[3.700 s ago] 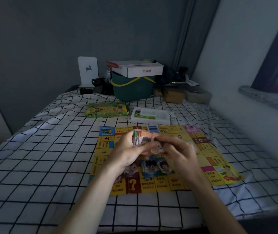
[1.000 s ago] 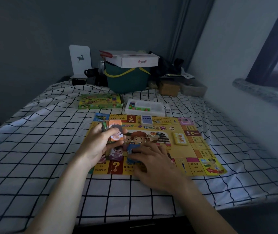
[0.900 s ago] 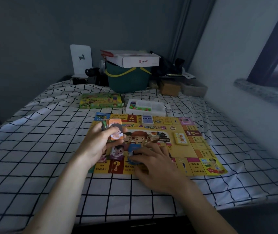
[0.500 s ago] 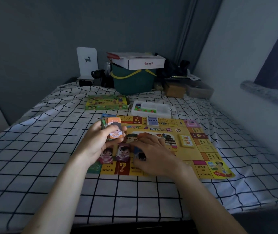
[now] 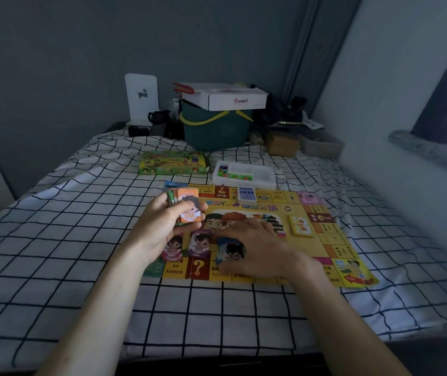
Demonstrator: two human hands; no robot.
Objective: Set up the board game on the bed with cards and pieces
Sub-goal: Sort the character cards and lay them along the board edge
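Observation:
A yellow game board (image 5: 333,241) lies flat on the checked bedsheet. My left hand (image 5: 160,229) grips a stack of cards (image 5: 187,206) with an orange "2000" card on top, held above the board's left side. My right hand (image 5: 255,246) rests palm down on the board, its fingers pinching a blue card (image 5: 229,252). A pink card (image 5: 173,249) and a purple card (image 5: 200,244) lie side by side on the board to the left of the blue one. A blue-white deck (image 5: 246,193) sits at the board's far edge and a yellow deck (image 5: 301,226) on its right part.
Beyond the board lie a green game box (image 5: 173,162) and a white tray of small coloured pieces (image 5: 244,175). A green bucket (image 5: 217,128) with a white carton on top, a brown box (image 5: 282,143) and clutter line the bed's far end. A wall runs along the right.
My right hand has drawn back slightly over the board's near left part, now holding the blue card beside the purple one. The left hand keeps its stack in about the same place.

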